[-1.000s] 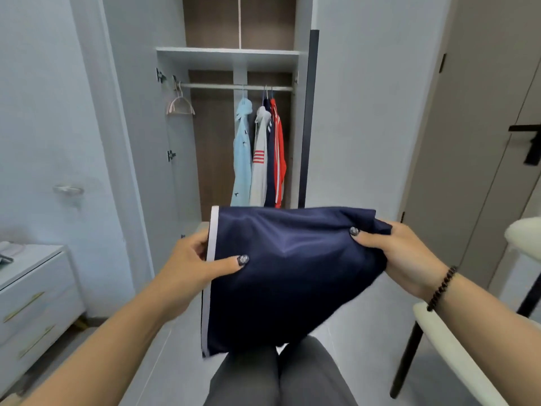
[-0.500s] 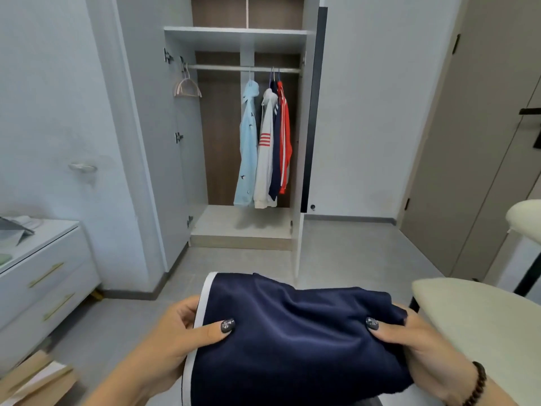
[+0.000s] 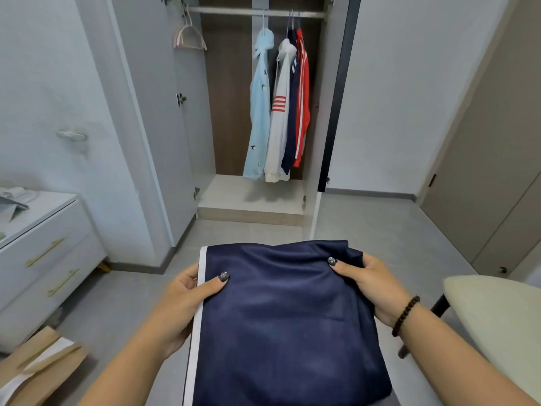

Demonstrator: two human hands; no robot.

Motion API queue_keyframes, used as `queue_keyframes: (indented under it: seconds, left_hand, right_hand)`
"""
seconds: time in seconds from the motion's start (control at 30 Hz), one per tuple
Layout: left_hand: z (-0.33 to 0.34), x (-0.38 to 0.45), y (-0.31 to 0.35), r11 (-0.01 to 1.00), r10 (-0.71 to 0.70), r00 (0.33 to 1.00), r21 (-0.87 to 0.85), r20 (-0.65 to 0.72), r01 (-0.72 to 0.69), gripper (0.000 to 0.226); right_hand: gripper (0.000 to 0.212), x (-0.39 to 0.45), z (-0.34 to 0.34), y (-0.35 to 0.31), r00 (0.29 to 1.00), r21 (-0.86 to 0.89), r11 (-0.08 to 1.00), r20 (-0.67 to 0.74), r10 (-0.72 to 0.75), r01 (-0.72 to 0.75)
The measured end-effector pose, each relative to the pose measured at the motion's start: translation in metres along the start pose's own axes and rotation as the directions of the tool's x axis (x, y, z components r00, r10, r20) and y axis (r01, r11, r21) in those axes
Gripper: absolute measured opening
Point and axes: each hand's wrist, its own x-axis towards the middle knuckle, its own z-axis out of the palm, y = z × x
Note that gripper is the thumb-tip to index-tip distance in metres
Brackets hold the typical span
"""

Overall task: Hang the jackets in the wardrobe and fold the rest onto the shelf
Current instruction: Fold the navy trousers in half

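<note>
The folded navy garment [image 3: 287, 320] sits lower centre of the frame, held out flat between both hands in front of the open wardrobe [image 3: 164, 118]. The left hand [image 3: 184, 303] grips its white-striped left edge, thumb lying on top, fingers curled under. The right hand [image 3: 371, 285] pinches the upper right corner, thumb on top, fingers hidden beneath the cloth. Compared with half a second ago, the garment is spread flatter and takes up more of the lower frame; both grips are unchanged. The view has dropped: the wardrobe shelf seen earlier is out of frame, and the rail [image 3: 257, 11] now runs along the top edge. Four jackets [image 3: 278, 106] hang from it, upper centre, with a bare hanger [image 3: 188, 39] to their left. A drawer unit [image 3: 44, 253] stands at left, a cream chair [image 3: 494, 312] at lower right, just beside the right wrist.
</note>
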Motion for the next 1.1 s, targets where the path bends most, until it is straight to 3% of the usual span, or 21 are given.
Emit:
queue_keyframes:
  seconds: [0.1, 0.27, 0.4, 0.53, 0.63, 0.7, 0.77, 0.83, 0.93, 1.0, 1.1]
  left_hand:
    - [-0.015, 0.045, -0.01, 0.989, -0.131, 0.991, -0.067, -0.016, 0.129, 0.03]
    - [-0.035, 0.083, -0.046, 0.944, -0.269, 0.963, -0.21, -0.036, 0.256, 0.052]
    - [-0.04, 0.082, -0.073, 0.895, -0.382, 0.923, -0.265, -0.047, 0.358, 0.056]
    - [-0.045, 0.069, -0.084, 0.861, -0.499, 0.865, -0.149, -0.061, 0.486, 0.047]
    - [-0.041, 0.068, -0.087, 0.847, -0.53, 0.847, -0.059, -0.047, 0.528, 0.04]
    - [-0.038, 0.069, -0.085, 0.846, -0.533, 0.846, -0.033, 0.003, 0.533, 0.037]
    - [-0.034, 0.067, -0.082, 0.821, -0.571, 0.819, -0.004, -0.052, 0.571, 0.039]
    - [-0.035, 0.055, -0.077, 0.784, -0.618, 0.786, -0.05, 0.035, 0.619, 0.048]
    - [-0.035, 0.043, -0.07, 0.795, -0.602, 0.797, -0.065, 0.041, 0.604, 0.044]
    - [-0.038, 0.039, -0.066, 0.798, -0.599, 0.8, -0.071, 0.008, 0.598, 0.041]
    - [-0.046, 0.027, -0.068, 0.804, -0.59, 0.806, -0.119, -0.039, 0.583, 0.035]
  right_hand:
    - [0.018, 0.05, 0.006, 0.021, 0.997, -0.038, 0.997, -0.055, 0.062, -0.064]
    - [0.011, 0.089, 0.002, 0.064, 0.965, -0.101, 0.968, -0.156, 0.211, -0.228]
    - [0.011, 0.092, -0.006, 0.077, 0.944, -0.201, 0.925, -0.144, 0.298, -0.323]
    - [0.018, 0.091, -0.006, 0.08, 0.965, -0.415, 0.871, -0.111, 0.239, -0.264]
    - [0.035, 0.088, -0.005, 0.086, 0.926, -0.576, 0.739, -0.091, 0.367, -0.349]
    - [0.046, 0.086, -0.005, 0.088, 0.882, -0.566, 0.708, -0.077, 0.465, -0.423]
    - [0.046, 0.084, -0.004, 0.087, 0.87, -0.56, 0.711, -0.037, 0.491, -0.425]
    - [0.038, 0.078, 0.0, 0.085, 0.884, -0.537, 0.749, 0.013, 0.467, -0.388]
    - [0.032, 0.066, 0.008, 0.089, 0.931, -0.455, 0.845, 0.084, 0.356, -0.282]
    - [0.03, 0.056, 0.016, 0.096, 0.952, -0.334, 0.914, 0.118, 0.284, -0.231]
    - [0.04, 0.047, 0.033, 0.11, 0.939, -0.07, 0.956, 0.183, 0.292, -0.284]
